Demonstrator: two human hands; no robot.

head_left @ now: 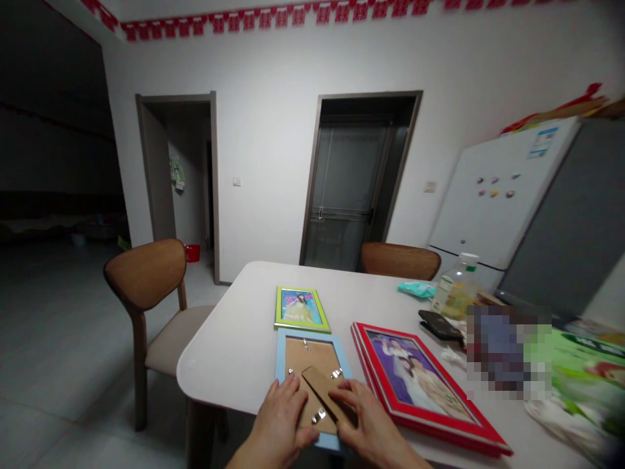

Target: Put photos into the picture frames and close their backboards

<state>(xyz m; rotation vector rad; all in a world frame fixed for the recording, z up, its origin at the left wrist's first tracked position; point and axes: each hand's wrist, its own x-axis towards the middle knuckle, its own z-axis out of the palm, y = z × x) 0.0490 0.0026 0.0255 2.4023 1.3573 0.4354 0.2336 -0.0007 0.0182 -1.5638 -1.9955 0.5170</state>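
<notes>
A light-blue picture frame [282, 355] lies face down near the table's front edge, its brown backing board [299, 355] up. Metal clips sit round the board, and a brown stand leg [319, 384] slants across it. My left hand [283, 417] grips the frame's left side, fingers bent over the board beside a clip and thumb near the lower clip [318, 415]. Against the stand leg's right side, my right hand [366, 417] has its thumb and fingers closed. Beyond the blue frame lies a green picture frame [301, 309], photo up. Red picture frames [424, 378] are stacked to the right.
On the table's right side are a dark phone-like object [441, 325], a clear bottle [456, 286], a teal packet [416, 289] and green plastic packaging [581, 371]. A chair [146, 280] stands left, another chair [400, 260] at the far side. A fridge [493, 195] is behind.
</notes>
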